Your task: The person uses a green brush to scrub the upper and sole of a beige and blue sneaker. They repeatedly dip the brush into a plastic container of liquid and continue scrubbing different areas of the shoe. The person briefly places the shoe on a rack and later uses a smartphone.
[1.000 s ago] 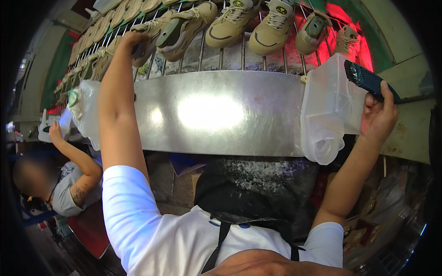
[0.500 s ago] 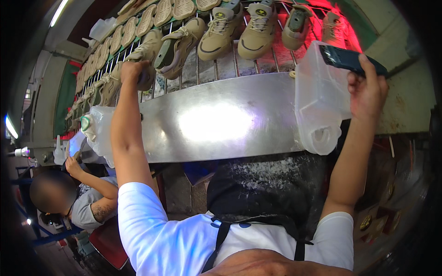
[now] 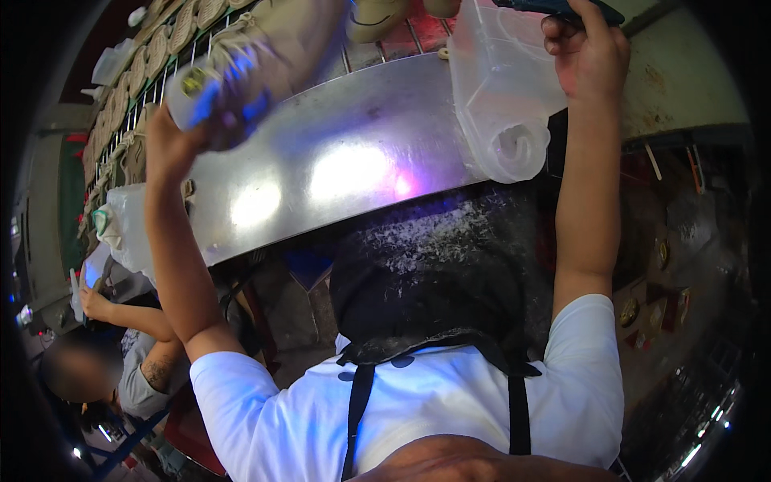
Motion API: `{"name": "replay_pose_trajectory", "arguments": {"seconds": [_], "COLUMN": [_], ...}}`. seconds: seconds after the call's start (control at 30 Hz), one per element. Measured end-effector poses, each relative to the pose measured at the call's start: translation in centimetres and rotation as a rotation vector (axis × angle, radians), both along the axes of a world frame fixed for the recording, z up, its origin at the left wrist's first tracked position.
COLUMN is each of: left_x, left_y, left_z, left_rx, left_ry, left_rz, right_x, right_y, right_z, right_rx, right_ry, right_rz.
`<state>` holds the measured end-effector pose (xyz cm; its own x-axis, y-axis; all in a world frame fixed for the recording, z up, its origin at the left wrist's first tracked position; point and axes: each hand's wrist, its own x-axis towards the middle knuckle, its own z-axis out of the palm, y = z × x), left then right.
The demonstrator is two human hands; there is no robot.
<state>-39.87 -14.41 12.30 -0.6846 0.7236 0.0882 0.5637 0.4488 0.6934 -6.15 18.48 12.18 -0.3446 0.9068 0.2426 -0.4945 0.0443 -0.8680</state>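
My left hand (image 3: 173, 140) grips a beige lace-up shoe (image 3: 293, 48) by its ankle end, lifted above the left part of the metal tabletop. The shoe is smeared by motion, and blue light falls on its collar. Up at the right, the fingers of my right hand (image 3: 594, 60) are closed on a dark teal, long flat object (image 3: 554, 6), partly cut off by the top edge; its kind is not clear. Below and left of that hand stands a cut-open translucent plastic jug (image 3: 502, 88) with a moulded handle.
A shiny metal tabletop (image 3: 305, 189) spans the front. Behind it a rod rack (image 3: 414, 36) bears shoes (image 3: 377, 18) and pale soles (image 3: 183, 28). Another translucent container (image 3: 132, 229) stands at the left end. Beyond it, a co-worker's hand (image 3: 98, 305) holds something pale.
My left hand has lifted a shoe off the rack, toward me. My right hand still holds the dark teal object. The view has shifted, so the rack sits higher in the picture.
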Motion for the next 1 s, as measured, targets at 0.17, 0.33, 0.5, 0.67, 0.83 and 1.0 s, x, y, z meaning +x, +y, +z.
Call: {"name": "replay_pose_trajectory", "arguments": {"seconds": [0.17, 0.33, 0.5, 0.67, 0.83, 1.0], "left_x": [5.8, 9.7, 18.9, 20.3, 16.0, 10.7], "left_y": [0.2, 2.1, 5.6, 11.1, 10.5, 7.6], "left_z": [-3.0, 0.3, 1.7, -4.5, -0.9, 4.1], "left_rx": [-0.399, -0.15, -0.091, -0.702, -0.207, 0.29], "left_ry": [0.233, 0.347, 0.29, 0.544, 0.552, 0.083], "left_rz": [-0.628, -0.638, -0.942, -1.002, -0.927, -0.631], "right_x": [6.0, 12.5, 12.6, 11.0, 10.8, 11.2], "right_y": [-1.7, -4.4, -5.5, -6.3, -6.2, -3.7], "right_z": [-0.4, -1.9, -4.8, -6.0, -6.5, -7.5], "right_rx": [0.26, 0.156, 0.276, 0.677, 0.327, 0.645], "right_ry": [0.057, -0.495, -0.824, -0.994, -0.785, -0.839], "right_rz": [0.132, 0.236, 0.229, 0.192, 0.184, 0.435]}}
